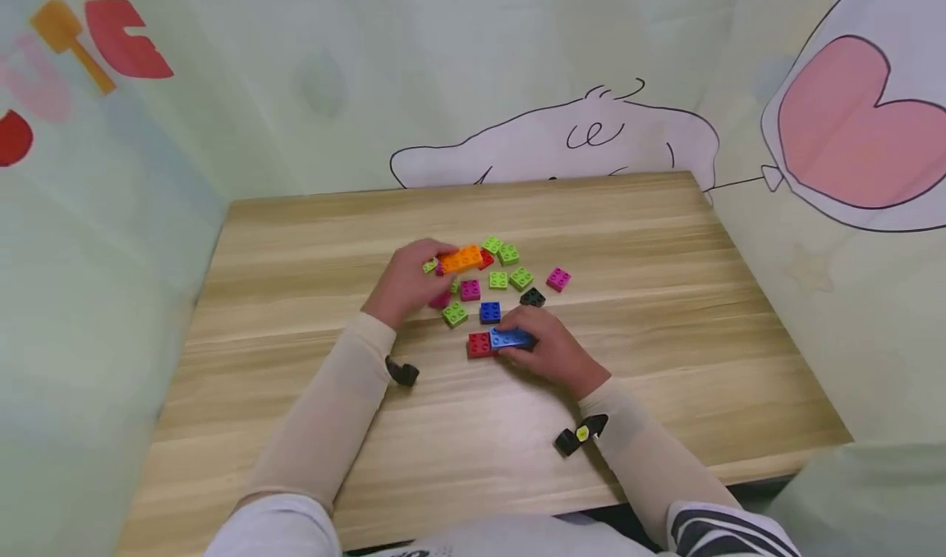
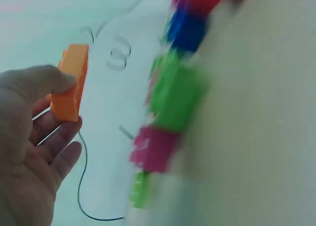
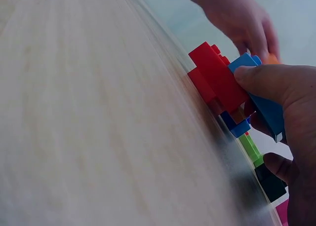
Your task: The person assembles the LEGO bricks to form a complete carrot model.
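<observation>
My left hand (image 1: pixel 408 282) holds an orange toy building brick (image 1: pixel 461 259) above the far part of the brick group. In the left wrist view the thumb presses one face of the orange brick (image 2: pixel 73 95), and the fingers lie behind it. Nearer to me, my right hand (image 1: pixel 554 347) grips a long light-blue brick (image 1: pixel 512 339) between thumb and fingers. Its end meets a red brick (image 1: pixel 479 345). In the right wrist view, red bricks (image 3: pixel 217 78) stand one over another beside the light-blue brick (image 3: pixel 266 107); the fingers partly hide the blue one.
Loose bricks lie around the hands on the wooden table (image 1: pixel 296 294): a dark-blue brick (image 1: pixel 490 313), a black brick (image 1: pixel 532 297), a magenta brick (image 1: pixel 558 279) at the right, and several lime-green bricks, one of them a green brick (image 1: pixel 454 315) near the left wrist. A printed curtain (image 1: pixel 332 72) stands behind the table.
</observation>
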Tool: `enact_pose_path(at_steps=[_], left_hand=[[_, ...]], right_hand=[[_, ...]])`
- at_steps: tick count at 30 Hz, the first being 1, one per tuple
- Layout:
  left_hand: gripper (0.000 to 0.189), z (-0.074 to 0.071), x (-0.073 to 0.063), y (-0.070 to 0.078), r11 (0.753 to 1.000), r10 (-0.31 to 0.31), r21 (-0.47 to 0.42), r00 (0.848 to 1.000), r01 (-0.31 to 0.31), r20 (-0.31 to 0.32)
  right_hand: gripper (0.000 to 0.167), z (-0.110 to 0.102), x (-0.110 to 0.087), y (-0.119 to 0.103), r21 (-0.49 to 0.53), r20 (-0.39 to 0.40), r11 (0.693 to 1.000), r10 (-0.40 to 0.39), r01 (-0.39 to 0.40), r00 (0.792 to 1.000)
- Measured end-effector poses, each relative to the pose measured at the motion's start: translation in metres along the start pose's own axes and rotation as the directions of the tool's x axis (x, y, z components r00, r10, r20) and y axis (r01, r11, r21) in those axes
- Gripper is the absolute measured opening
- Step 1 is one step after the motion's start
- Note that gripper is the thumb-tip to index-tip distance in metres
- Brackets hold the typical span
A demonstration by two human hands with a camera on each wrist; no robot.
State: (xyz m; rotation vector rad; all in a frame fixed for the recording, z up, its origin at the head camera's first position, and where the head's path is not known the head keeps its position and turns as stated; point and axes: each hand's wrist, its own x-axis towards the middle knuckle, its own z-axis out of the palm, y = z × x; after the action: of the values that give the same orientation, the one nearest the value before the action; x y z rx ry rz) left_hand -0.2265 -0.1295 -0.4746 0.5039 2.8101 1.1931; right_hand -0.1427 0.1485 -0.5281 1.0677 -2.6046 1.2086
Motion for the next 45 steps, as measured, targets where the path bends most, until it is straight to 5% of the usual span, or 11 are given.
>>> enact_pose_path(at_steps=[4,9,24,45], left_hand=[[0.041,0.018,-0.049,0.0,0.993,0.113,-0.031,0.992,-0.111,0.053],[0.04,0.034,-0.074,0.002,0.978,0.207,-0.028,0.976,-0.205,0.071],[0.038,0.051,-0.072,0.012,0.949,0.305,0.077,0.952,-0.307,0.04],[0.031,0.062,-0.087,0.018,0.977,0.206,0.043,0.978,-0.207,0.023]], right_hand=[[0.032,-0.004,0.001,0.001,0.001,-0.002,1.0,0.008,-0.008,1.0],[0.032,-0.009,0.003,0.002,0.004,-0.023,1.0,0.005,-0.005,1.0],[0.03,-0.009,0.006,0.003,0.031,-0.019,0.999,0.019,-0.019,1.0],[0.03,-0.001,0.0,0.0,0.051,-0.027,0.998,0.025,-0.024,0.999]])
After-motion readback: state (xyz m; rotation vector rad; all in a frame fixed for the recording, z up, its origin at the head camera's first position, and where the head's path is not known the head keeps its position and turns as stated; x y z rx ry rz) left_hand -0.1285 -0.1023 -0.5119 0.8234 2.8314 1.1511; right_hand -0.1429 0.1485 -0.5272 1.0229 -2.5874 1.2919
